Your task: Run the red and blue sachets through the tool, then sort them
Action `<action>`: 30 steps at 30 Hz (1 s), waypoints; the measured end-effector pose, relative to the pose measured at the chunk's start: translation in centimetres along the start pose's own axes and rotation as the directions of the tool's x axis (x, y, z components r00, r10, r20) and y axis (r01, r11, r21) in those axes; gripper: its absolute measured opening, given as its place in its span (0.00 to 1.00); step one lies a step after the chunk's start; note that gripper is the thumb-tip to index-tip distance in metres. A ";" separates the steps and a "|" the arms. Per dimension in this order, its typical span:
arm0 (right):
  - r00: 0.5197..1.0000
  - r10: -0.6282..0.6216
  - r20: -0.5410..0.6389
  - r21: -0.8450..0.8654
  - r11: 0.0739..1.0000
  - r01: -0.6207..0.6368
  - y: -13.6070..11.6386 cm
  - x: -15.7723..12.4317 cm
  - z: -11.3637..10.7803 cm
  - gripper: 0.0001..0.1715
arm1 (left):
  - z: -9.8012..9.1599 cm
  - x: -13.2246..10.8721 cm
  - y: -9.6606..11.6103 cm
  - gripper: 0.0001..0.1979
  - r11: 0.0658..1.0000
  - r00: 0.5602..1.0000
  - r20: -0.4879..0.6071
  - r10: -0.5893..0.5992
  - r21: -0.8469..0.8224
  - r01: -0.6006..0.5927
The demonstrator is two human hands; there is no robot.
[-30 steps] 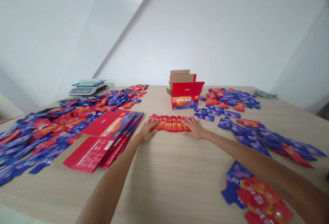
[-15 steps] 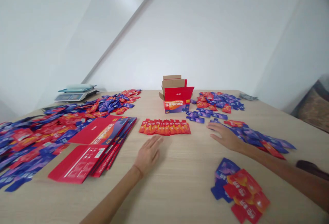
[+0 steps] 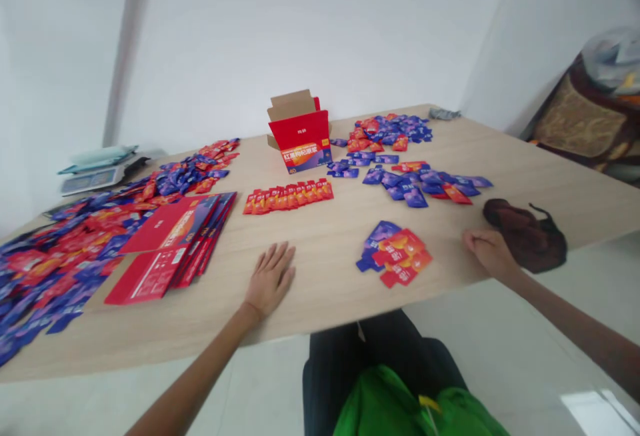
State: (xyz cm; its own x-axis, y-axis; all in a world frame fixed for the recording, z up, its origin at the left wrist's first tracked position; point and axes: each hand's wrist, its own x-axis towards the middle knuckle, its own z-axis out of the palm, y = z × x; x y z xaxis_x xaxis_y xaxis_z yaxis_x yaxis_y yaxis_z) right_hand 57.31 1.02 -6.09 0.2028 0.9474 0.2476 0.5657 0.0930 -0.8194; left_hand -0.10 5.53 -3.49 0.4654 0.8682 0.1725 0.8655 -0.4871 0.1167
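My left hand (image 3: 271, 277) lies flat on the table with its fingers spread, holding nothing. Just beyond it is an overlapping row of red sachets (image 3: 289, 197). Over by the table's right front edge, my right hand (image 3: 487, 251) has its fingers curled in. Whatever may be inside them is hidden. A dark brown cloth item (image 3: 525, 233) lies right beside that hand. Between my hands sits a small group of red sachets (image 3: 404, 254) and purple sachets (image 3: 376, 241). The red carton (image 3: 304, 143) stands with its top flaps up behind the row.
Flattened red cartons (image 3: 167, 236) are stacked on the left, beside a large heap of mixed sachets (image 3: 75, 249). A scale (image 3: 97, 176) bears pale packages at the back left. More sachets (image 3: 420, 186) lie at right, with another pile (image 3: 390, 131) behind. A patterned chair (image 3: 583, 113) stands beyond.
My right hand has moved from beside the purple sachets to the right front edge, and its fingers have closed. My left hand stays flat on the table. The view has tilted down and turned right.
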 end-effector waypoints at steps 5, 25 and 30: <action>0.999 0.025 0.040 0.041 0.999 -0.027 0.1 0.0 -0.1 0.05 | 0.3 0.6 0.2 0.28 1.000 1.000 0.013 0.002 0.011 -0.002; 0.703 -0.459 0.543 -0.198 0.744 0.639 -6.8 1.5 2.2 0.58 | 0.3 0.8 0.6 0.27 1.000 1.000 -0.002 0.005 0.021 -0.005; 0.614 -0.318 0.723 -0.188 0.764 0.617 -8.8 3.2 5.0 0.55 | 0.2 0.7 0.5 0.27 0.999 1.000 -0.014 0.010 0.033 -0.009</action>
State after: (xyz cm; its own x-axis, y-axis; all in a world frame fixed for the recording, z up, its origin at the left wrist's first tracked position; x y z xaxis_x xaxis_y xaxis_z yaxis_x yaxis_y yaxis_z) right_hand 49.00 4.80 -0.70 -0.6329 0.7733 0.0385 0.7078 0.5980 -0.3761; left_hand 0.71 5.87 -3.49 0.4710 0.8620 0.1873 0.8669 -0.4916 0.0827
